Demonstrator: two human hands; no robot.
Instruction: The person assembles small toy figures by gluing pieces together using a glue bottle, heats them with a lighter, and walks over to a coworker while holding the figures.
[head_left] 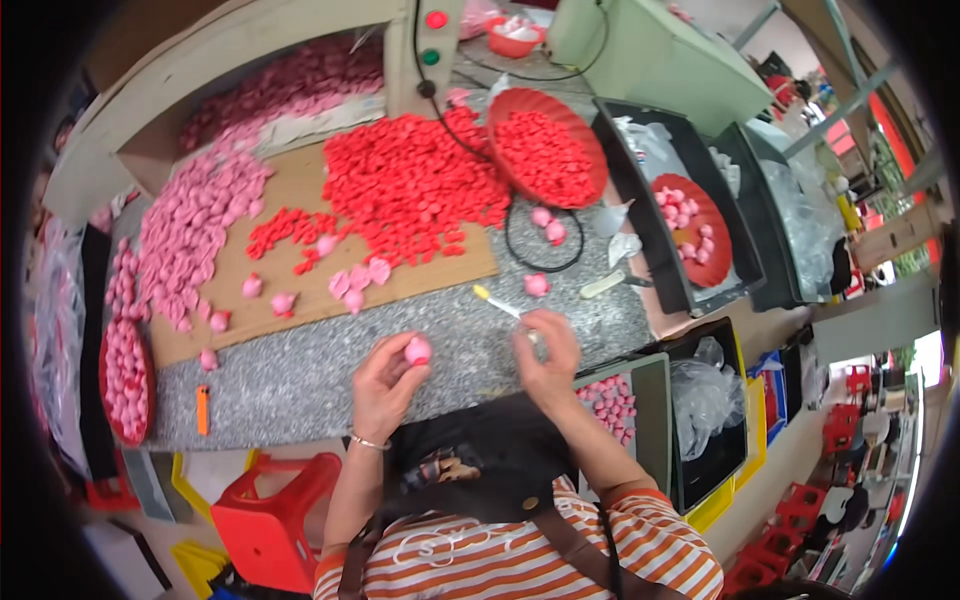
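Left hand [385,385] pinches one pink moulded piece [418,350] above the grey worktop [300,370] while right hand [545,350] grips a thin yellow-tipped tool [497,303], apparently mid-trimming; next, tool tip must meet the piece.

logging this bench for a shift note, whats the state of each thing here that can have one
left hand: closed on a pink piece, held up
right hand: gripping a thin yellow-tipped tool, tip over the bench
red basket: tilted, full of red pieces
black ring: flat, two pink pieces inside
orange lighter: lying flat on the grey mat
red stool: upright, unoccupied
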